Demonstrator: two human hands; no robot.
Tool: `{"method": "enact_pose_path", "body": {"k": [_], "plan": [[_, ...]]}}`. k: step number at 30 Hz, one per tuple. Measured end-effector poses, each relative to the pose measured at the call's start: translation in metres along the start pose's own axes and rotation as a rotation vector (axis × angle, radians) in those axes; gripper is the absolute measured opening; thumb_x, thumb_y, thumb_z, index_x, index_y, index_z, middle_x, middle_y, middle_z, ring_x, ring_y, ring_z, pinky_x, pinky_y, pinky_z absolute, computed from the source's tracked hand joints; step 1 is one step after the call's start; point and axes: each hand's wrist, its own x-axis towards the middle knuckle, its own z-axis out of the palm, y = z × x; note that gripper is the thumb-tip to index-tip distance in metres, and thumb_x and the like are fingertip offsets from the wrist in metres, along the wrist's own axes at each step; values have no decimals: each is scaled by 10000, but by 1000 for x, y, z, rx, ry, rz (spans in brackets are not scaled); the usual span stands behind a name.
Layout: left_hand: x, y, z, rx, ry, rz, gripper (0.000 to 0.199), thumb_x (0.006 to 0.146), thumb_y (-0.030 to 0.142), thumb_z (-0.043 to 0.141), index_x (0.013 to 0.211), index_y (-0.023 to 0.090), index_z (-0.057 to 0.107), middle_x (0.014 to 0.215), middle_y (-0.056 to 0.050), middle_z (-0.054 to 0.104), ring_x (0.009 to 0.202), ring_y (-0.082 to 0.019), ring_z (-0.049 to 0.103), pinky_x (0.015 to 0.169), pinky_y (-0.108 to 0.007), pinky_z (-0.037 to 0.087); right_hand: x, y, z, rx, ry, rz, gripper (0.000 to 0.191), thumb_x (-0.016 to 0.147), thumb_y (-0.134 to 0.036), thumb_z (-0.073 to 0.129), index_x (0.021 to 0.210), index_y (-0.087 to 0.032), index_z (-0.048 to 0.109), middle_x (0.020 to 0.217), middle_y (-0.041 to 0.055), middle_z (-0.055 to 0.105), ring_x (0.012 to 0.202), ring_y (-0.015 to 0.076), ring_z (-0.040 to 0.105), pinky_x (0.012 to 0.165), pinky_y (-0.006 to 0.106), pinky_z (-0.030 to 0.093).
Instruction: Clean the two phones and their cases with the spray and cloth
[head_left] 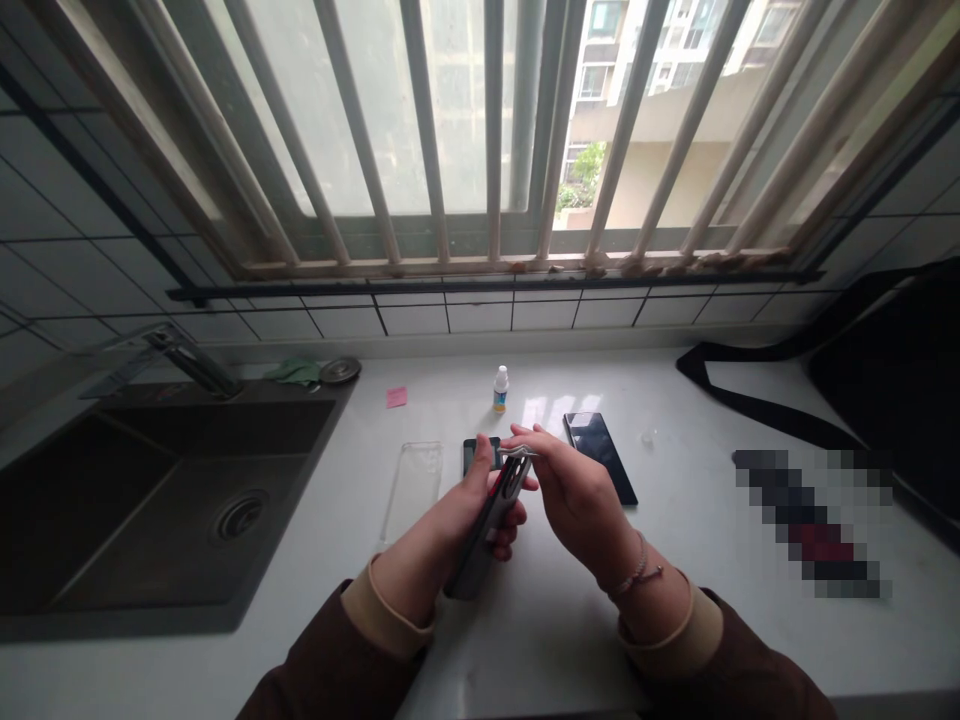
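A phone [477,550] held tilted above the surface [349,510], a white cloth [517,450] at its upper end.
The left hand [459,508] is closed around the phone, thumb on one side and curled fingers on the other; the right hand [576,490] lays its fingers over the cloth, though whether it pinches it I cannot tell. Just beyond the hands lies a second phone [470,455], partly hidden, with a clear case [412,490] to its left and a black tablet [596,445] to its right. Farther back stand a small bottle [501,392] and, flat, a pink note [397,397]. A sink [225,425] is at left, a black bag [892,370] at right.
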Motion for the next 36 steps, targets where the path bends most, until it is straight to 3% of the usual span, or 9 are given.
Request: {"method": "enact_pose_path", "body": {"k": [4, 8, 14, 18, 21, 23, 27, 31, 36], "plan": [[5, 0, 0, -80, 85, -53, 740, 908, 885, 462, 1040, 177, 634, 724, -15, 595, 540, -131, 520, 511, -246, 433, -1, 5, 4, -63, -46, -57, 427, 1066, -62, 462, 1371, -285, 660, 1295, 43, 782, 1366, 232, 669, 1255, 501, 476], [6, 3, 0, -190, 97, -29, 529, 1008, 683, 528, 944, 166, 621, 722, -21, 589, 549, -123, 532, 536, -244, 467, -3, 3, 6, -49, -74, -112, 412, 1063, -54, 465, 1365, -269, 647, 1270, 57, 789, 1336, 224, 692, 1234, 502, 506], [7, 7, -1, -268, 122, 81, 189, 997, 327, 647, 1040, 145, 678, 695, -18, 588, 528, -113, 536, 529, -233, 499, -3, -4, 5, 34, -137, -167, 395, 1053, -43, 471, 1348, -239, 646, 1249, 80, 793, 1338, 226, 690, 1232, 496, 508], [9, 9, 0, -276, 111, 137, 166, 943, 202, 671, 1069, 102, 708, 757, -54, 638, 556, -120, 558, 522, -233, 511, -4, -8, 6, 97, -184, -212, 387, 1044, -40, 493, 1344, -233, 644, 1241, 75, 798, 1341, 216, 687, 1238, 493, 498], [11, 11, 0, -343, 118, 177, 110, 955, 186, 656, 929, 87, 697, 774, -75, 653, 612, -132, 595, 567, -236, 536, -5, -12, 7, 127, -233, -237, 404, 1030, -29, 507, 1336, -255, 641, 1234, 53, 806, 1330, 207, 694, 1251, 504, 481], [12, 13, -2, -370, 140, 186, 179, 979, 194, 631, 826, 106, 658, 755, -78, 650, 622, -132, 602, 583, -232, 542, -6, -15, 7, 139, -259, -253, 420, 1015, -14, 517, 1328, -266, 638, 1230, 41, 810, 1324, 206, 698, 1259, 510, 472], [12, 19, -5, -411, 220, 180, 197, 995, 180, 596, 808, 128, 629, 689, -57, 638, 539, -128, 578, 508, -229, 511, -8, -20, 5, 132, -269, -302, 449, 992, 3, 538, 1333, -271, 637, 1259, 38, 804, 1338, 218, 689, 1255, 515, 479], [12, 25, -5, -480, 312, 196, 191, 1013, 126, 523, 898, 88, 671, 723, -94, 699, 524, -144, 610, 562, -266, 570, -10, -16, 5, 79, -204, -331, 503, 977, 24, 554, 1385, -261, 626, 1314, 63, 782, 1362, 232, 672, 1230, 516, 511], [9, 34, -5, -665, 353, 358, 239, 1026, 136, 489, 996, 70, 716, 904, -159, 791, 745, -216, 760, 762, -346, 651, -9, -9, 10, 114, -24, -145, 457, 1048, -42, 493, 1416, -275, 632, 1389, 66, 745, 1401, 238, 641, 1179, 467, 567]]}}
